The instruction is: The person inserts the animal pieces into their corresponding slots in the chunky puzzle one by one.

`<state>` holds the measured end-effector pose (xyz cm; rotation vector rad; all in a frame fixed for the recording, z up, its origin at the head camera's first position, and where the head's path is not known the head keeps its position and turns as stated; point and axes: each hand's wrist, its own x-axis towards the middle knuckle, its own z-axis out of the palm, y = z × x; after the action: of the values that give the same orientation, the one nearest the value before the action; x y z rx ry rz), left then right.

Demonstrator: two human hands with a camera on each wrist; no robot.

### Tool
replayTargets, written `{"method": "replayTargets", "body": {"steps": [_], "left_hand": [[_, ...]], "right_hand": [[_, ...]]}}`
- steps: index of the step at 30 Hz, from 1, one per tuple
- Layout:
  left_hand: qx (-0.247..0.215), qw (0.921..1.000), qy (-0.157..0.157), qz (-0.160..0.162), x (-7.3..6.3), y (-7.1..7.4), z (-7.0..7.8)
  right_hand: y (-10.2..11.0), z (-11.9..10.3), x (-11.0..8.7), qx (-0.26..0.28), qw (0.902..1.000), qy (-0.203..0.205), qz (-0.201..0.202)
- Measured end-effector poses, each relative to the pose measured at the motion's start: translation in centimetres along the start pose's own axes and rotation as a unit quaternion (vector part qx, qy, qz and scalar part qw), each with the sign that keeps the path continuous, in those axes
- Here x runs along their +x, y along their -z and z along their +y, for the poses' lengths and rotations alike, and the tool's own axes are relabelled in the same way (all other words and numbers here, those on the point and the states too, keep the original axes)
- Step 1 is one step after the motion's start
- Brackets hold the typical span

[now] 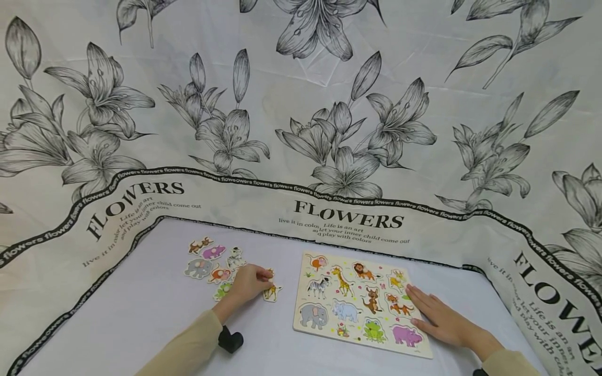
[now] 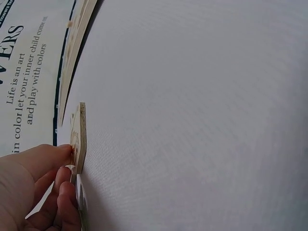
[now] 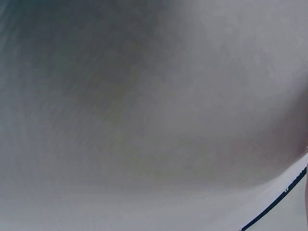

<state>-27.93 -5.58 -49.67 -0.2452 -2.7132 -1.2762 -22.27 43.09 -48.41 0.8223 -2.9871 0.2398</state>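
Note:
Between the thumb and fingers of my left hand (image 1: 245,286) is a flat wooden giraffe puzzle piece (image 1: 271,294), pinched at its upper part. In the left wrist view the piece (image 2: 83,139) appears edge-on, held close to the white surface. My right hand (image 1: 444,319) lies with straight fingers along the right edge of the animal puzzle board (image 1: 301,292). That board carries pictures of a giraffe, lion, zebra, elephant, frog, hippo and other animals. The right wrist view gives only a blurred pale surface, with a bit of the hand at its right edge.
Loose animal pieces lie left of my left hand: an elephant (image 1: 198,268), a purple hippo (image 1: 213,252), a zebra (image 1: 234,257), an orange monkey (image 1: 219,273), a brown animal (image 1: 199,245) and a frog (image 1: 223,291), partly hidden. Flower-printed cloth (image 1: 263,209) rises behind the white table (image 1: 141,313).

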Motion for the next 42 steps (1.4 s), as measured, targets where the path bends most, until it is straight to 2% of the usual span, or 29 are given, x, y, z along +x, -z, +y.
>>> {"method": "replayTargets", "body": {"steps": [12, 21, 30, 42], "left_hand": [[-0.013, 0.9998, -0.01, 0.008, 0.3, -0.2, 0.1], [-0.033, 0.9994, -0.012, 0.006, 0.7, -0.4, 1.4], [-0.035, 0.9989, -0.031, 0.002, 1.2, -1.7, 3.2], [-0.05, 0.9976, -0.045, -0.014, 1.7, -4.1, 5.1]], "right_hand": [[-0.1, 0.1, -0.1, -0.015, 0.9997, 0.01, 0.014], [-0.2, 0.2, -0.2, -0.01, 0.9998, 0.01, 0.013], [-0.6, 0.5, -0.2, -0.004, 1.0, -0.005, 0.006], [-0.6, 0.6, -0.1, -0.013, 0.9997, 0.009, 0.017]]}}
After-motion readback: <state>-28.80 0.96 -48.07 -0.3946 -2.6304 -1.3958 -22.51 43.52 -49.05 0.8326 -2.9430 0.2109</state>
